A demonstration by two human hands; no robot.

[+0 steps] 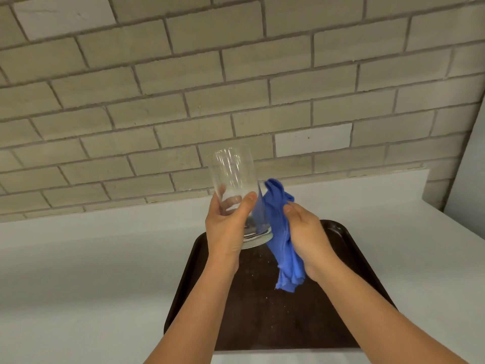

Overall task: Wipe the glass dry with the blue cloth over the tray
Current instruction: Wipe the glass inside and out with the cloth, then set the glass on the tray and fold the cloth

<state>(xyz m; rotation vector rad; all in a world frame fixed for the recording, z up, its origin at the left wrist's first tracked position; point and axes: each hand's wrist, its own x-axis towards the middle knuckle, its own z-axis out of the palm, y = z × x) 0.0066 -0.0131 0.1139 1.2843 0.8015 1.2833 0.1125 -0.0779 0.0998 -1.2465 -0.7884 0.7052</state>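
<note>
A clear tall glass (232, 174) is held upright above the far end of a dark brown tray (349, 261). My left hand (227, 225) grips the glass around its lower half, thumb on the near side. My right hand (305, 235) is closed on a crumpled blue cloth (280, 227). The cloth presses against the right side of the glass near its base and hangs down below my palm. Small pale specks dot the tray surface under the glass.
The tray lies on a pale grey counter (91, 271) that runs left and right. A grey brick wall (236, 88) rises right behind the counter. A plain wall edge (469, 158) stands at the far right.
</note>
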